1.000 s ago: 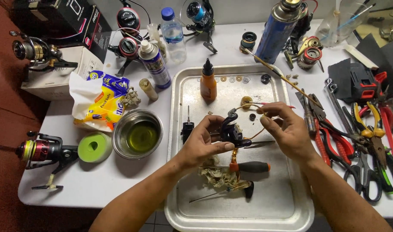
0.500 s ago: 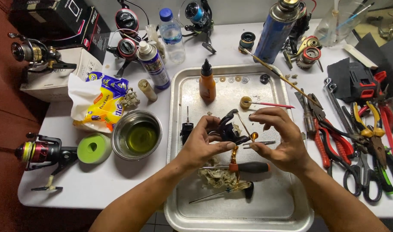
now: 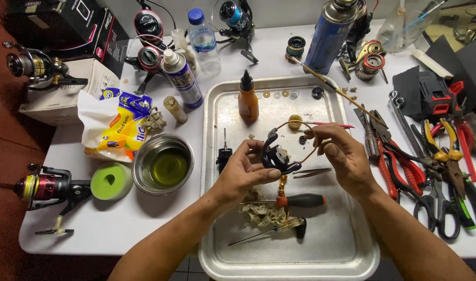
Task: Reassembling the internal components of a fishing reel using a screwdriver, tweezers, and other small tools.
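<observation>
My left hand grips a small black fishing-reel part above a metal tray. My right hand pinches the thin copper-coloured wire bail that arcs from that part. Beneath the hands lie tweezers, a black-handled screwdriver with an orange collar, a dirty rag and a second tool. An orange squeeze bottle stands upright at the tray's far end, near several small washers.
Left of the tray: a steel bowl of yellowish oil, a green roll, a red-and-black spinning reel, a yellow bag, a spray can. Right: pliers and cutters. Behind: a blue canister, more reels.
My right hand came in from the tray's far right to the reel part and took the wire bail. The left hand kept its hold and shifted slightly right.
</observation>
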